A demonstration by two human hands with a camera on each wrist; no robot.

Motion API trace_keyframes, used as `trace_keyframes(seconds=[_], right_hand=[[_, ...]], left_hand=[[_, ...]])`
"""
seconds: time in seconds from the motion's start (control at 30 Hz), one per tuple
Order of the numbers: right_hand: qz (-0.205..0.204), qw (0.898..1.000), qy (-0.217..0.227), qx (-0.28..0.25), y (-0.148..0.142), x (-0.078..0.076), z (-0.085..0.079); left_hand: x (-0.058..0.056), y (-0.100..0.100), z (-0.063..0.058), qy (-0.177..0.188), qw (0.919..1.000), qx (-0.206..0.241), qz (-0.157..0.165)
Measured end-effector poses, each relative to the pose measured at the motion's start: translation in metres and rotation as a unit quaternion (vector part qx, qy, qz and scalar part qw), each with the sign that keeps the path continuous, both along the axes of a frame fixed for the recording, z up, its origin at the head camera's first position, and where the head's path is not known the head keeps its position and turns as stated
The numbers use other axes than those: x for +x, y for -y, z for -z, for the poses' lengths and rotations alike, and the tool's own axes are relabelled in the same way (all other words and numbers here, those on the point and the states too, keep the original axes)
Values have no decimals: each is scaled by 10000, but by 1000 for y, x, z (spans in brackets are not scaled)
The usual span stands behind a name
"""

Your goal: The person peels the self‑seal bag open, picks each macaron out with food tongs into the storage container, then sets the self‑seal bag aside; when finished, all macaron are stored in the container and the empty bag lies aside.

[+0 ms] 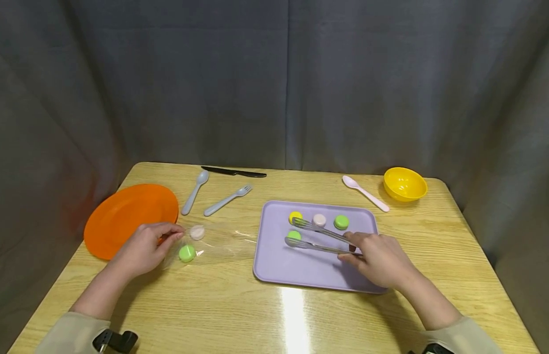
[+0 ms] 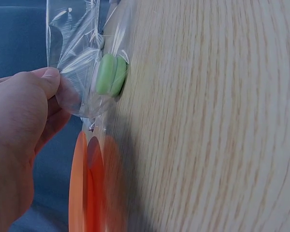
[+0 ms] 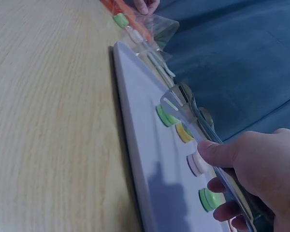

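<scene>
My left hand (image 1: 146, 246) pinches the edge of a clear plastic bag (image 1: 225, 241) between thumb and fingers. Inside the bag lie a green macaron (image 2: 111, 75) and a pale pink macaron (image 1: 197, 232). Over a lilac tray (image 1: 292, 275), my right hand (image 1: 380, 258) holds metal tongs (image 1: 323, 247), their arms spread and tips pointing left. Near those tips are a yellow macaron (image 1: 295, 215) and a green macaron (image 1: 294, 235), with nothing gripped between the arms. Farther right on the tray sit a pink macaron (image 1: 319, 220) and another green macaron (image 1: 341, 222).
An orange plate (image 1: 132, 216) stands at the left, beside my left hand. Behind the bag lie a grey spoon (image 1: 194, 192), a grey fork (image 1: 227, 200) and a black knife (image 1: 234, 172). A pink spoon (image 1: 366, 193) and a yellow bowl (image 1: 405, 185) are at the back right.
</scene>
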State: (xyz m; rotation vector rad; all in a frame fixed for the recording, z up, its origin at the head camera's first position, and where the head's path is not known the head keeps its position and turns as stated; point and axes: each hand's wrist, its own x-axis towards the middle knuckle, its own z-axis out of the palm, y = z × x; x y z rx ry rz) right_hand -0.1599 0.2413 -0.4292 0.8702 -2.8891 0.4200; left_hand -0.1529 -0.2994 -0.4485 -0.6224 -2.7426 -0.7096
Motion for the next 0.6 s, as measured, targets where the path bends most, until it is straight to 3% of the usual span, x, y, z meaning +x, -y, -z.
trace_keyframes(seconds=[0.2, 0.6], right_hand=[[-52, 9994, -202, -275, 10, 0, -5], [-720, 9924, -631, -768, 54, -4, -3]], left_hand=[[0, 0, -1, 67, 10000, -5, -33], [0, 0, -2, 137, 9999, 32, -67]])
